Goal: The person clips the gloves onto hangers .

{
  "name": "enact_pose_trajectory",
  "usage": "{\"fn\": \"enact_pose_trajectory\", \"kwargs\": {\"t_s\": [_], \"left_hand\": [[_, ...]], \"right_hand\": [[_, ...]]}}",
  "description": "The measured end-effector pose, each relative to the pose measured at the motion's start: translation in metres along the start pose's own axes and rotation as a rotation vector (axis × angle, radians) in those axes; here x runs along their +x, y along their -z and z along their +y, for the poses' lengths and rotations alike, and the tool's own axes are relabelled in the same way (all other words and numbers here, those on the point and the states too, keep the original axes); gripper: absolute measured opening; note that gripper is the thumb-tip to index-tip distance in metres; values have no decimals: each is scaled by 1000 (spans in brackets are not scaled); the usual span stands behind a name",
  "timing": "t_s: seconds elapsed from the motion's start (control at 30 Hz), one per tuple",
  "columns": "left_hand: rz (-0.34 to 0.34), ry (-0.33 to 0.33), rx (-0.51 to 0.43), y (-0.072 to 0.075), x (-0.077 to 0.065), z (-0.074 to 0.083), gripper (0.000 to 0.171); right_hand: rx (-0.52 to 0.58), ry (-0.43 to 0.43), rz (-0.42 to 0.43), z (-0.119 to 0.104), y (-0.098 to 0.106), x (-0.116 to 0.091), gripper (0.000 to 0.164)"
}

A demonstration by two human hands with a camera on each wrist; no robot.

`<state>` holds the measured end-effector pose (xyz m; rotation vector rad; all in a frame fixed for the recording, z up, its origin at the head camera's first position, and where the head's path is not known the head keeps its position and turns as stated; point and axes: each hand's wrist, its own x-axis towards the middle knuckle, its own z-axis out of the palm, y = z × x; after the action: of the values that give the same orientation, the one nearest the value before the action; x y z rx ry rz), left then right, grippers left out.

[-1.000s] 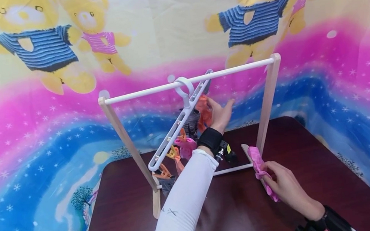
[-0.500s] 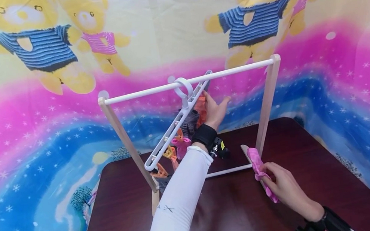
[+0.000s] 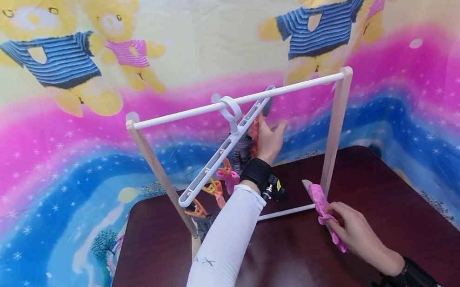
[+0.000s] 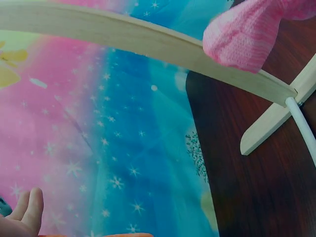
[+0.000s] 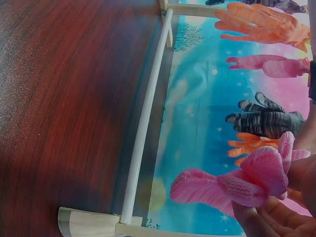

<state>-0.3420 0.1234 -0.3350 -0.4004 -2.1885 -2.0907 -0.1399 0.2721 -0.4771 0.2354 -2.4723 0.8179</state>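
My right hand (image 3: 354,228) pinches a pink knit glove (image 3: 319,202), which hangs down from the fingers over the table; in the right wrist view the glove (image 5: 247,182) is bunched at the fingertips. My left hand (image 3: 271,141) is raised at the far part of a grey-white hanger (image 3: 235,136), beside an orange glove (image 3: 255,136). Its visible fingers (image 4: 32,210) are straight in the left wrist view. The hanger hooks over the rack's white bar (image 3: 176,117). Along it hang a dark striped glove (image 3: 240,154), a pink glove (image 3: 229,181) and others on clips (image 3: 213,187).
The wooden rack's right post (image 3: 335,127) stands between the hands and the back cloth. A low white rod (image 3: 287,212) joins its feet near the dark table (image 3: 292,258). A patterned cloth (image 3: 186,50) with bears covers the walls behind.
My left hand has risen slightly beside the orange glove toward the hanger's far part. The hanger has swung a little on its bar. My right hand and its glove have barely moved.
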Motion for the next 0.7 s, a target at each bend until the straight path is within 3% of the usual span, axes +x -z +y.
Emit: {"fn": "enact_pose_trajectory", "kwargs": {"t_s": [0.4, 0.7], "left_hand": [[-72, -27, 0, -18, -18, 13, 86], [-131, -91, 89, -20, -28, 11, 70]], "right_hand": [[7, 25, 15, 2, -1, 0, 32], [15, 21, 16, 3, -2, 0, 30]]}}
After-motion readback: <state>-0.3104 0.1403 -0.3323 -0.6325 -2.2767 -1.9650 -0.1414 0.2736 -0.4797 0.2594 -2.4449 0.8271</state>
